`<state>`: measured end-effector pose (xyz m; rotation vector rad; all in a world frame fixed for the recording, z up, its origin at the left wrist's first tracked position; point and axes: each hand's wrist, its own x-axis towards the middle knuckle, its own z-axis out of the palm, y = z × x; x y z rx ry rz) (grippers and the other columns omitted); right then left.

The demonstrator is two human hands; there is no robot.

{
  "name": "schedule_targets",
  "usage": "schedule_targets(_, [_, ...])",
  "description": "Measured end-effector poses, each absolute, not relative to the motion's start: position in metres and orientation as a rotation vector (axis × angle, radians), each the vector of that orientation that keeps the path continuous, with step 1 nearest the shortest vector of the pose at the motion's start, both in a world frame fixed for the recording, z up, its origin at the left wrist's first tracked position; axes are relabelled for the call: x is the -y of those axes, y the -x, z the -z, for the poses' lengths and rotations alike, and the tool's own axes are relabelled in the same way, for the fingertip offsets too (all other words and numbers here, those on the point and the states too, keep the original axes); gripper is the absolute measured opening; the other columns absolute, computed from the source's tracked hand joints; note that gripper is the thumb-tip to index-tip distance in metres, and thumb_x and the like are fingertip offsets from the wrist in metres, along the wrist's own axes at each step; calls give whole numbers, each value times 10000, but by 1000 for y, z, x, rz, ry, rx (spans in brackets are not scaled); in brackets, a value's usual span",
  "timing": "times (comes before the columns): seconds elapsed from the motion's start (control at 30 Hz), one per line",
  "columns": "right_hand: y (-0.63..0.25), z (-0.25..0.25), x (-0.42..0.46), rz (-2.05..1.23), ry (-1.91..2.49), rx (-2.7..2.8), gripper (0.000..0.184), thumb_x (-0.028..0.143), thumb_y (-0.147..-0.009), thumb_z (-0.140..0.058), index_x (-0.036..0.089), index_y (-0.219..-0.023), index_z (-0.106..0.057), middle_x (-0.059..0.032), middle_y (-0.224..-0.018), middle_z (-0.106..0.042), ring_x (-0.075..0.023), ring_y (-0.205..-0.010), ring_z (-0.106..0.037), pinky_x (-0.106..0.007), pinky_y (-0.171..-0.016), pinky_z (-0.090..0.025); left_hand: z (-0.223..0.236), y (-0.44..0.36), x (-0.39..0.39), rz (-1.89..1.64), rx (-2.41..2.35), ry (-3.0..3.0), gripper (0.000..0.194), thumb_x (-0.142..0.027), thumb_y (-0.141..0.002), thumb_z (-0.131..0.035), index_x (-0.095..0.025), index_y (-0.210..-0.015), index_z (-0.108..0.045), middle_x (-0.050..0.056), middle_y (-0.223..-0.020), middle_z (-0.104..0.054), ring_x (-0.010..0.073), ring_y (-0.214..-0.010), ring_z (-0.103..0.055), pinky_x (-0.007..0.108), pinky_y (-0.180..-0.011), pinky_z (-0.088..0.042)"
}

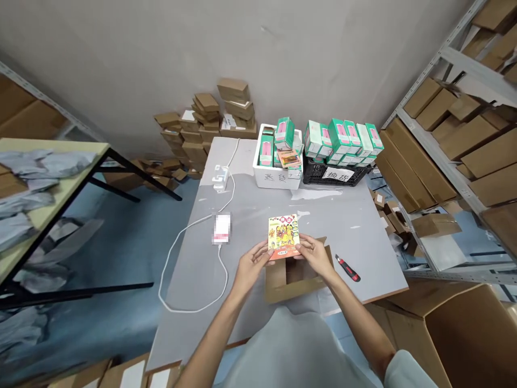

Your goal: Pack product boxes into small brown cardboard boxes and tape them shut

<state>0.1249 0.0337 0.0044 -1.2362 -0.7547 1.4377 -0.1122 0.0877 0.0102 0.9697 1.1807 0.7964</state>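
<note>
A yellow booklet (283, 236) with cartoon figures and an orange lower band is held up between both my hands. My left hand (255, 260) pinches its lower left edge, thumb on the front. On the lower right edge, my right hand (315, 254) grips it the same way. Below it an open cardboard box (285, 292) sits on the table, flaps spread, partly covered by the booklet and my right hand. A red and black utility knife (348, 268) lies to the right of the box, with its tip pointing away from me.
At the table's back stand a white foam box (277, 179) and a black crate (313, 172), both filled with green-and-white cartons. A power strip (220, 178) and white cable (162, 280) lie on the left. Shelves of cardboard boxes (468, 118) rise at right.
</note>
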Motion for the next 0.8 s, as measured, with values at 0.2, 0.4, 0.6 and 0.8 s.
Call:
schedule_targets(0.2, [-151,-7,-136,-1318,1252,743,841,658,-794,-1038,205,-1464,-809,-79,-1055,-895,-267,-729,-876,-408,-690,-773,-16,77,-188,-900,-1117,-1085,696,-533,-769,-964,-161,-1349,-862,130,-1368,-843,280,-1063,-825,424,-944,-735])
schedule_targets(0.4, [-195,-57,-281,-1124,1346,565,399,222,-999,-915,95,-1355,-787,-33,-952,-863,-198,-758,-838,-436,-946,-770,-50,4,-335,-1067,-1002,-1116,486,-352,-758,-976,-142,-1185,-876,138,-1313,-857,305,-1189,-794,431,-1043,-702])
schedule_targets(0.6, [-216,-63,-362,-1063,1400,432,219,14,-1048,-738,5,-1267,-747,40,-866,-793,-107,-839,-747,-396,-1203,-634,-60,-41,-417,-991,-1170,-1114,254,-131,-784,-898,-102,-1031,-845,162,-1115,-866,335,-1185,-807,540,-1169,-637])
schedule_targets(0.8, [-243,-18,-309,-1095,1345,513,242,206,-939,-889,154,-1169,-831,-96,-1143,-888,-226,-1095,-843,-458,-1208,-648,-16,5,-364,-1049,-1194,-1183,441,-309,-846,-914,-157,-1258,-872,189,-1440,-834,366,-1462,-726,528,-1329,-527])
